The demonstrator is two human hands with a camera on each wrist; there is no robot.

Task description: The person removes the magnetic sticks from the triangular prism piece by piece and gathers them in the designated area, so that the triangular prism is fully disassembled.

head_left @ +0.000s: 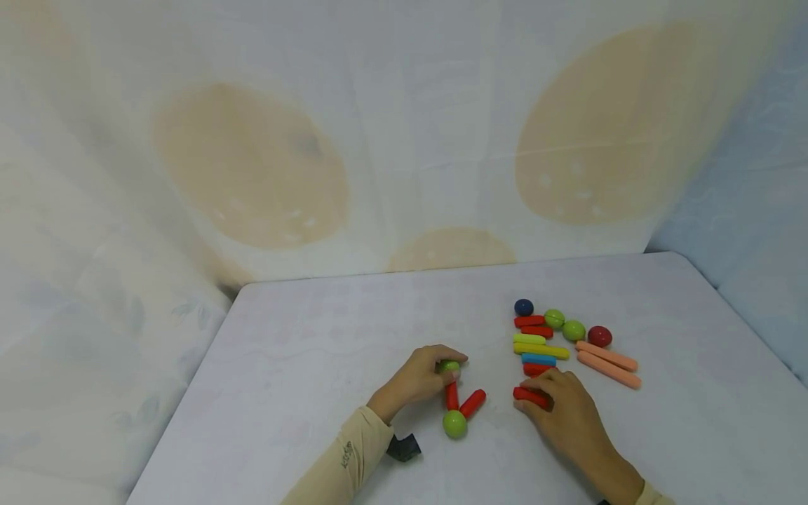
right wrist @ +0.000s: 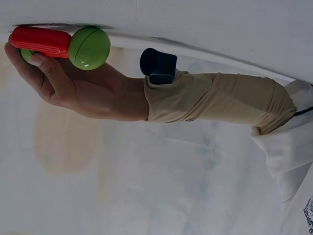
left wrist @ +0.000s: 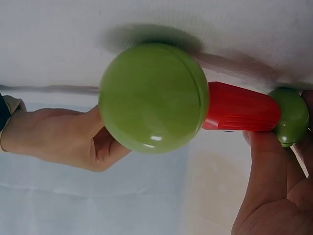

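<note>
My left hand (head_left: 434, 373) pinches a green ball (head_left: 449, 365) (left wrist: 291, 117) on the table (head_left: 315, 337). A red stick (head_left: 452, 395) (left wrist: 239, 113) runs from it toward me to a second green ball (head_left: 454, 423) (left wrist: 154, 98). Another red stick (head_left: 472, 402) slants away from that second ball to the right. My right hand (head_left: 544, 394) curls over a short red stick (head_left: 529, 396) lying just right of this. The right wrist view shows the left hand (right wrist: 63, 88) with a red stick (right wrist: 41, 40) and a green ball (right wrist: 89, 47).
Loose pieces lie beyond the right hand: a blue ball (head_left: 523, 306), two green balls (head_left: 554, 318), a dark red ball (head_left: 599, 336), several red, yellow and blue sticks (head_left: 541, 350), and two pink sticks (head_left: 607, 365). Cloth walls surround the table.
</note>
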